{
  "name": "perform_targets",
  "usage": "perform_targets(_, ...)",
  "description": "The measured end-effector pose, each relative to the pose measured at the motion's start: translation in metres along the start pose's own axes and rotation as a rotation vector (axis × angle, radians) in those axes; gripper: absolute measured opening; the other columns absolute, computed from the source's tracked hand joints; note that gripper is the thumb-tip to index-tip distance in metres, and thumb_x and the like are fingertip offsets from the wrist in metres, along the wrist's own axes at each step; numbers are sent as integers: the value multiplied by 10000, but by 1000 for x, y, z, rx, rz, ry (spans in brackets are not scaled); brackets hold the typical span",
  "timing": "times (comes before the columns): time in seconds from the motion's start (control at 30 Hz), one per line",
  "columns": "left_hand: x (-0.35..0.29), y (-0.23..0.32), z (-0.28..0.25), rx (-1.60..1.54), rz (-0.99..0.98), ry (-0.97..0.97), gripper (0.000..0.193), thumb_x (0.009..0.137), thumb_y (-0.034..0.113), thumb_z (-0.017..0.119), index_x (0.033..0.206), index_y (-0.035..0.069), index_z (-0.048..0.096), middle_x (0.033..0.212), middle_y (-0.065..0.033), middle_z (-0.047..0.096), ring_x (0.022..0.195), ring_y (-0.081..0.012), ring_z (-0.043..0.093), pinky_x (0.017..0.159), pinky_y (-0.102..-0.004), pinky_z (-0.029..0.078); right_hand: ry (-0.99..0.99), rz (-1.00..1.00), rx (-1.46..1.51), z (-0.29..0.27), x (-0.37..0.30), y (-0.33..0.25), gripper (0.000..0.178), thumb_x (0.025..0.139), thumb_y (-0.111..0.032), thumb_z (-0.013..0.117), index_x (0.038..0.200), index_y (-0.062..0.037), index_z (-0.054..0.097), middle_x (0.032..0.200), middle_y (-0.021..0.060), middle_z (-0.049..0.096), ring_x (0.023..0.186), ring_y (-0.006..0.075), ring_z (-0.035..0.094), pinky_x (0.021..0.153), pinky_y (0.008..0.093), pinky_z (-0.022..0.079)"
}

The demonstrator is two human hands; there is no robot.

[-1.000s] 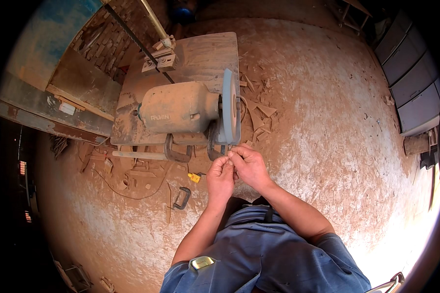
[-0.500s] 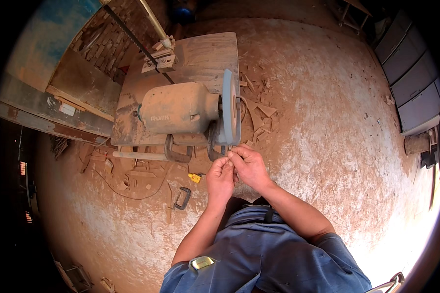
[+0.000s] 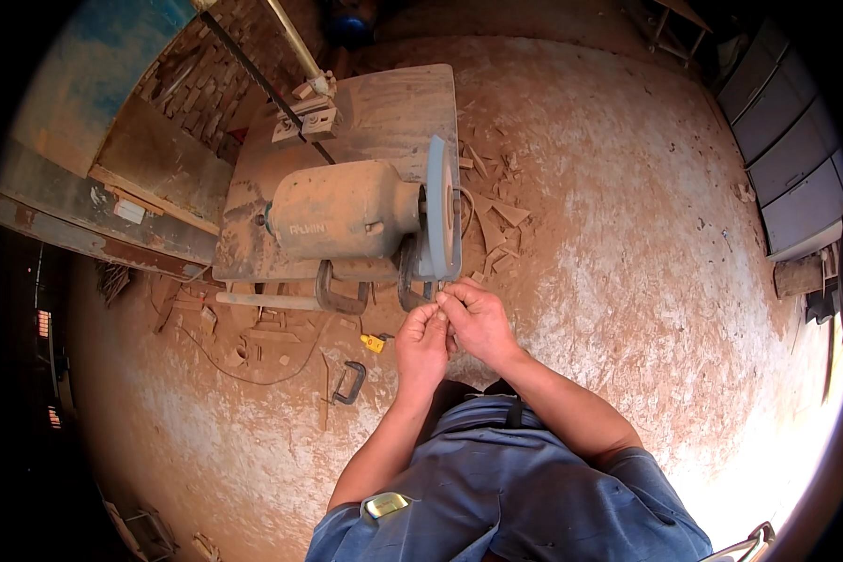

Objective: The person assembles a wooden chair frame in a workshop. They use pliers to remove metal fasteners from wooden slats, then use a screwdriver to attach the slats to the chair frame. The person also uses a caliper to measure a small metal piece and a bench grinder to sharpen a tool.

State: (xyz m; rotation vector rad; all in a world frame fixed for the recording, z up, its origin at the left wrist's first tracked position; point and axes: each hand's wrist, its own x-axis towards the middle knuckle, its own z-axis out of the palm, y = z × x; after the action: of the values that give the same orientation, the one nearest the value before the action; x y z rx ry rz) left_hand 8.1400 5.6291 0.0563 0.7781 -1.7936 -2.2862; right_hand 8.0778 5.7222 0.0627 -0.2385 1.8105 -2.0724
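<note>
My left hand point(image 3: 422, 345) and my right hand point(image 3: 478, 320) meet just below the grinding wheel point(image 3: 437, 211), a blue-grey disc on the right end of a dusty bench grinder motor point(image 3: 342, 211). Thumbs and fingers of both are pinched together around something small. A dark tip of it point(image 3: 441, 285) shows above the right fingertips, close to the wheel's lower edge; its kind I cannot make out. Whether it touches the wheel is hard to tell. Two C-clamps point(image 3: 339, 292) grip the table edge under the motor.
The grinder sits on a bandsaw table point(image 3: 393, 103), with the saw blade point(image 3: 262, 80) rising behind it. On the floor lie a loose C-clamp point(image 3: 349, 382), a yellow switch box point(image 3: 373, 343), a cable and wood scraps point(image 3: 506, 214). Grey cabinets point(image 3: 796, 159) stand at the right.
</note>
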Motion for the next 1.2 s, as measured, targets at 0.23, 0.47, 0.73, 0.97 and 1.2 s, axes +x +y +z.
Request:
perform_targets(0.23, 0, 0, -1, 1, -16, -2, 143, 1006, 124, 538, 998, -1, 608, 752, -17, 600, 567, -57, 503, 490, -201, 411, -9, 39, 38, 1, -1, -6, 234, 974, -116, 564, 873, 84, 631, 877, 62, 531, 553, 101, 587, 459, 252, 471)
perform_targets(0.47, -1, 1, -1, -6, -12, -1, 143, 1006, 122, 538, 1001, -1, 611, 752, -16, 601, 568, -58, 503, 493, -203, 415, 1, 14, -5, 1, -2, -6, 240, 973, -125, 566, 890, 89, 635, 886, 63, 536, 582, 99, 584, 488, 254, 475)
perform_targets(0.73, 0, -2, -1, -7, 8, -7, 150, 1003, 121, 545, 1009, -9, 619, 760, -18, 607, 578, -58, 510, 503, -205, 425, -12, 65, 34, 0, -2, -5, 219, 972, -110, 565, 899, 83, 637, 896, 63, 536, 625, 103, 588, 508, 251, 478)
perform_targets(0.97, -16, 3, 3, 58, 101, 2, 137, 995, 115, 570, 1034, -4, 624, 853, -26, 643, 705, -63, 575, 600, -211, 472, -18, -224, -173, -12, -13, -5, 128, 920, -43, 613, 951, 78, 642, 977, 100, 595, 833, 152, 617, 707, 274, 512)
perform_targets(1.2, -42, -21, -6, 202, 342, 134, 105, 976, 78, 601, 1040, -6, 604, 944, -33, 636, 832, -69, 567, 735, -222, 492, -187, -409, -278, -16, -29, 3, 127, 866, 12, 640, 983, 60, 652, 1014, 128, 621, 926, 229, 627, 809, 303, 512)
